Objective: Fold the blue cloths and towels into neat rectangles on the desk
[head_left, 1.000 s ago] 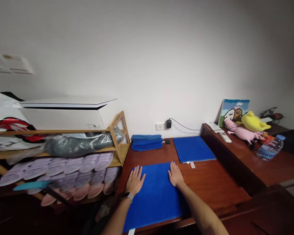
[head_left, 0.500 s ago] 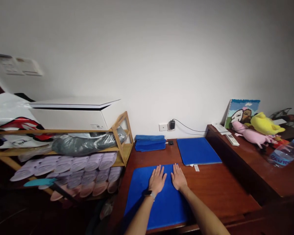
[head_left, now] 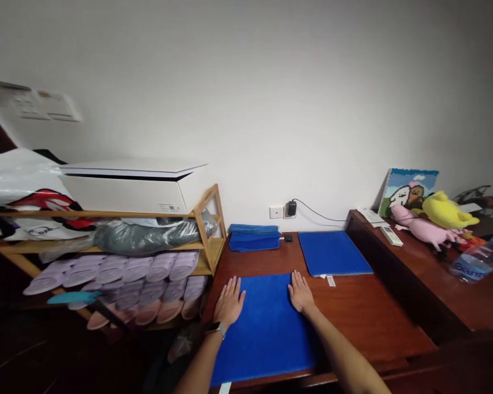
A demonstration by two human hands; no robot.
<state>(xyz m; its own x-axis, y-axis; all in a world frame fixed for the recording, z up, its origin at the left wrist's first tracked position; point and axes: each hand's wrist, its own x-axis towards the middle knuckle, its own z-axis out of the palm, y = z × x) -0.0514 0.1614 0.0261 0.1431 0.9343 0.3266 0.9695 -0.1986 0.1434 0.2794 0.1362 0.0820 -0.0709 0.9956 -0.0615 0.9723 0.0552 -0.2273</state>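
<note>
While resting spread left hand (head_left: 229, 304) at ten o'clock on nearest blue towel (head_left: 267, 334), resting spread right hand (head_left: 301, 295) at two.

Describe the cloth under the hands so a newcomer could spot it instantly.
Find the wooden desk against the wall; the blue cloth lies spread at the desk's near edge. The left hand rests on its far left corner, the right hand on its far right. Unlike the flat cloth behind it to the right and the folded blue stack by the wall, it has hands on it.
</note>
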